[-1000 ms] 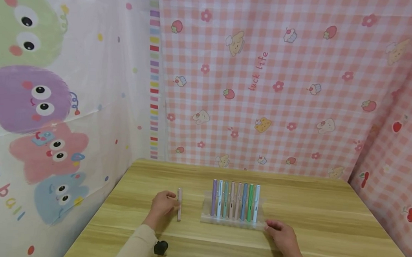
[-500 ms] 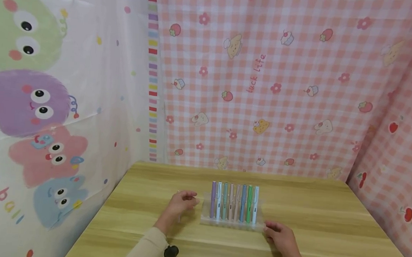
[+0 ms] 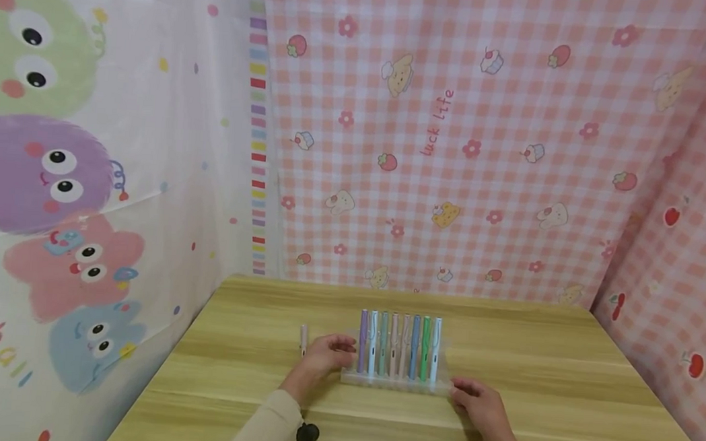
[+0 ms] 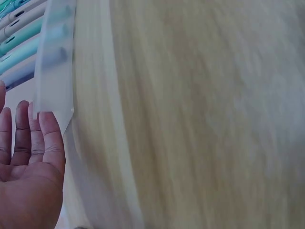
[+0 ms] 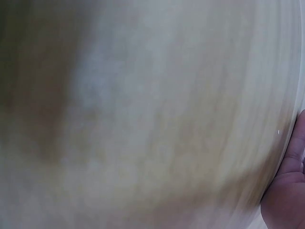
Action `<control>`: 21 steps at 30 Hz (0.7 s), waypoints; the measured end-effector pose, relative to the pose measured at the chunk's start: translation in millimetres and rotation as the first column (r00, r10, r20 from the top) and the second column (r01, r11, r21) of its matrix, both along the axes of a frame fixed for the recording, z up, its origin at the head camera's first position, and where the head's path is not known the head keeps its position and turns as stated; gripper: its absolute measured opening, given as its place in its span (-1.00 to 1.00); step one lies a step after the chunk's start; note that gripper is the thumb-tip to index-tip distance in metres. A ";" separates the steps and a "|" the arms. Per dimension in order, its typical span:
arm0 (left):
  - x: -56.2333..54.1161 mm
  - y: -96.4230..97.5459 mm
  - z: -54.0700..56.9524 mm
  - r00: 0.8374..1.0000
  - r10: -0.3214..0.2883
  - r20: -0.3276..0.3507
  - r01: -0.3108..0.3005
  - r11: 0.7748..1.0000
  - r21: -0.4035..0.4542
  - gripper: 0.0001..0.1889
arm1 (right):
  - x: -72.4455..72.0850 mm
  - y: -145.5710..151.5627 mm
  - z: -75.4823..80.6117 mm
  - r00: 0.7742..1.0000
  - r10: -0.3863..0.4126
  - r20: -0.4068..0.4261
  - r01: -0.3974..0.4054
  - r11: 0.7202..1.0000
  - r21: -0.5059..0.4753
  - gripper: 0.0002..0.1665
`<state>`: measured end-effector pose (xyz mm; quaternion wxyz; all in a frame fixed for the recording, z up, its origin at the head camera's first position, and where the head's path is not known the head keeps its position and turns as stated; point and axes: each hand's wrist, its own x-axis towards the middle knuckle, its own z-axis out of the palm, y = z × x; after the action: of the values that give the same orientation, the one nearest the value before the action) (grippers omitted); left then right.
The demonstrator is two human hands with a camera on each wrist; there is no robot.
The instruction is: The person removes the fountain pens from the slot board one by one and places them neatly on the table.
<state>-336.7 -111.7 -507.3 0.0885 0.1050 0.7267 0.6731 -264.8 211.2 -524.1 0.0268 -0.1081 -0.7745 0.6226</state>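
Note:
A clear plastic pen stand (image 3: 395,383) on the table holds several capped pens (image 3: 394,344) side by side: purple, pale blue, teal, pinkish, blue and green. My left hand (image 3: 326,357) is at its left side, fingers extended; in the left wrist view the fingertips (image 4: 50,124) meet or overlap the stand's corner. My right hand (image 3: 484,404) pinches the stand's right front corner between thumb and fingers. In the right wrist view only part of that hand (image 5: 286,191) shows. A loose pinkish pen (image 3: 304,339) lies left of the stand, partly hidden behind my left hand.
The wooden table (image 3: 539,353) reaches back to a pink checked cloth (image 3: 512,190). A white cloth with cartoon figures (image 3: 170,135) hangs at the left. A black round device (image 3: 307,435) sits at my left wrist.
My left hand has left the loose pen and moved right to the stand's left side. The pen stays on the table. My right hand has kept its place at the stand's corner.

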 end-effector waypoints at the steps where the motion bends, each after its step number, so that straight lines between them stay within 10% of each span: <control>1: -0.1 1.5 -0.8 1.000 -0.002 -0.004 0.002 1.000 -0.001 -0.62 | 0.2 0.0 -0.2 1.000 0.000 -0.001 0.000 1.000 -0.003 -0.68; 21: -5.0 19.5 -5.9 0.999 0.046 0.018 -0.046 0.999 -0.006 -0.73 | 3.4 -1.6 2.9 1.000 -0.009 0.014 0.009 1.000 -0.012 -0.68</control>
<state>-341.7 -92.2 -513.2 0.0800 0.0819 0.7300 0.6738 -261.4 209.6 -521.2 0.0238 -0.1161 -0.7705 0.6263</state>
